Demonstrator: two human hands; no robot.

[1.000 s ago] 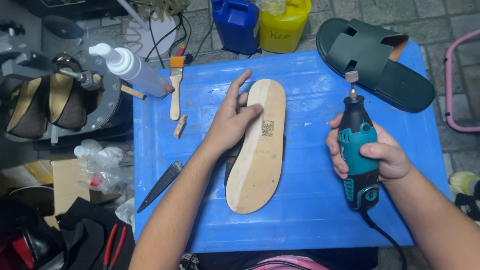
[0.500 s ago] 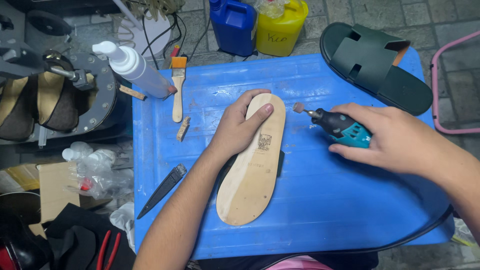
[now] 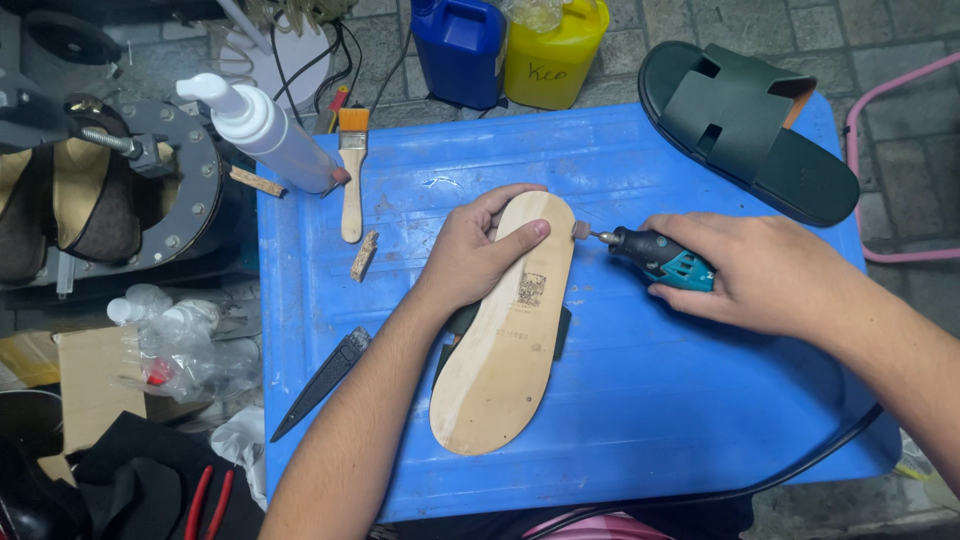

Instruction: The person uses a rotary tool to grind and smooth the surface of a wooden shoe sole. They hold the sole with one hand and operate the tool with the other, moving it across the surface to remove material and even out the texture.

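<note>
A tan, foot-shaped sole [image 3: 505, 345] lies lengthwise on the blue table top [image 3: 650, 400], over a dark piece that shows at its sides. My left hand [image 3: 478, 250] presses down on its upper end, thumb across the surface. My right hand [image 3: 765, 272] grips a teal and black rotary tool [image 3: 655, 255] held level, pointing left. Its small grinding tip touches the right edge of the sole near the top. The tool's black cord [image 3: 790, 465] runs off toward the table's front edge.
A dark green slide sandal [image 3: 745, 125] lies at the table's back right. A brush [image 3: 352, 165], a white squeeze bottle [image 3: 265, 125], a small wood piece [image 3: 363, 255] and a dark knife blade [image 3: 322, 382] sit at the left. Blue and yellow jugs [image 3: 510, 45] stand behind; a machine holding shoes [image 3: 95, 195] stands left.
My right hand turned the rotary tool from upright to level and moved it left until the tip met the sole's edge. My left hand stayed on the sole.
</note>
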